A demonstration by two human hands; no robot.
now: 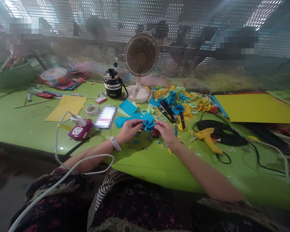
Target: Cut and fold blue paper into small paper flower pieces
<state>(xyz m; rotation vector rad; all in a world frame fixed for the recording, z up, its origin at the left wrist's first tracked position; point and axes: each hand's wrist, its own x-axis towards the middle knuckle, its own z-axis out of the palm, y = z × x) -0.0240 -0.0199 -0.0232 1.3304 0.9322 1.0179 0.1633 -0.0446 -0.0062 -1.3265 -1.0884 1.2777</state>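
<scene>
Floral-print lap [62, 206] below green tabletop [33, 135]; left hand [129, 131], right hand [166, 133] fingers closed, pinching blue paper bundle [148, 122], folds held tight; yellow glue gun [207, 138] within reach, 3 o'clock.

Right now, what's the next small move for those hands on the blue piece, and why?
Probably firm the pinch on the folded blue paper with the left hand and right hand: its folds fan out loosely between them, so it might spread if handled further.

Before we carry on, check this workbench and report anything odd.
Cut blue and yellow scraps lie strewn loose over the green table, and the yellow hot glue gun sits beside its black cord, which is in a messy tangle.
</scene>
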